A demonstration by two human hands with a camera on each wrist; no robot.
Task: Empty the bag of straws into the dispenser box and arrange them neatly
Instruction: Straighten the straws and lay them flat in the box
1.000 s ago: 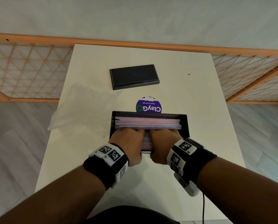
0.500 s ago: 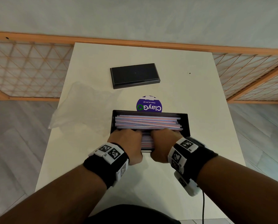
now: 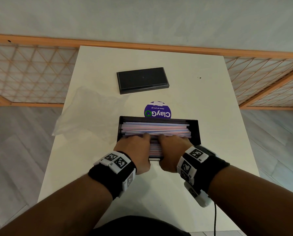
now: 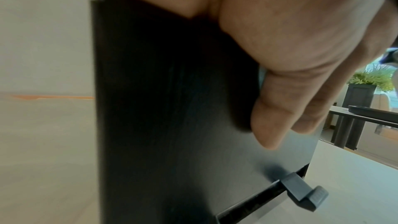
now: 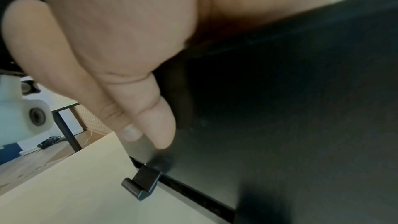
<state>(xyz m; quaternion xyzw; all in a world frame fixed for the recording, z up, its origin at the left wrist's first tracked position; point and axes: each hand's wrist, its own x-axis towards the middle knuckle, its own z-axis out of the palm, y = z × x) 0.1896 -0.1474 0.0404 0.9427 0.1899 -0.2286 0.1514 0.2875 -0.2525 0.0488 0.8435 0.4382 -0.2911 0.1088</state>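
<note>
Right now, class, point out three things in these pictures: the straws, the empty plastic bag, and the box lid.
straws (image 3: 156, 129): head view, middle of the pink and blue bundle.
empty plastic bag (image 3: 86, 114): head view, crumpled clear middle.
box lid (image 3: 142, 80): head view, centre of the flat black top.

Straws (image 3: 156, 129) striped pink, blue, white; dispenser box (image 3: 196, 132) and far lid (image 3: 142, 80) black; sticker (image 3: 157, 110) purple; worktop (image 3: 202, 103) cream.

Mid-frame, both hands, left hand (image 3: 133, 150) and right hand (image 3: 172, 150), reach over the near edge of the black dispenser box (image 3: 196, 132) onto the pink-and-blue straws (image 3: 156, 129); the empty clear bag (image 3: 89, 116) lies left on the white desk (image 3: 210, 108), the black lid (image 3: 142, 80) above.
</note>
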